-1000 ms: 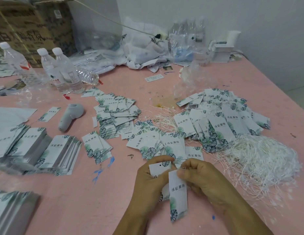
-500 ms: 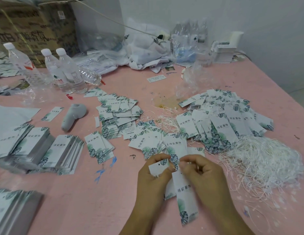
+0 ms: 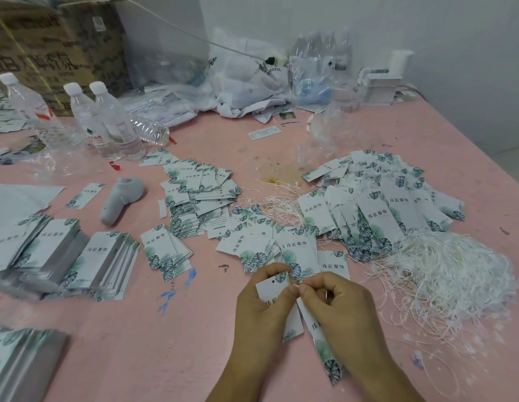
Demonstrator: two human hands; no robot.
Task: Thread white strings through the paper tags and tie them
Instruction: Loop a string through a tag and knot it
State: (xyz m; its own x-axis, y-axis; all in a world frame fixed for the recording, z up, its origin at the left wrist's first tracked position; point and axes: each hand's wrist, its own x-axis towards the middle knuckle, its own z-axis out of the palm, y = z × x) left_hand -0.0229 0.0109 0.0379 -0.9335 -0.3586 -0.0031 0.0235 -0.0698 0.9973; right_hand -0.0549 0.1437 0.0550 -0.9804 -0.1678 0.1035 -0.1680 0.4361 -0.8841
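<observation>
Head view, left to right: stacked tags (image 3: 49, 250) lie at the near left of the pink table (image 3: 136, 358), with water bottles (image 3: 107, 120) behind them at the far left and a small grey handheld device (image 3: 120, 200) just right of the stacks. Loose tags (image 3: 200, 192) spread across the middle.

At near centre, the left hand (image 3: 261, 309) grips a small paper tag (image 3: 272, 287) with curled fingers, its punched hole showing near the top. The right hand (image 3: 339, 303) meets it, thumb and forefinger pinched together at the tag's edge, with a longer leaf-printed tag (image 3: 325, 343) hanging beneath. Whether a string sits in that pinch cannot be told. Further right lie threaded tags (image 3: 383, 204) and, at the near right, the heap of white strings (image 3: 455, 280).

The step in hand looks like threading or knotting at the hole. To do it well, the left hand should keep the holes of both tags lined up and steady while the right feeds the string end straight through, then draws the knot snug without tearing the paper round the hole.
</observation>
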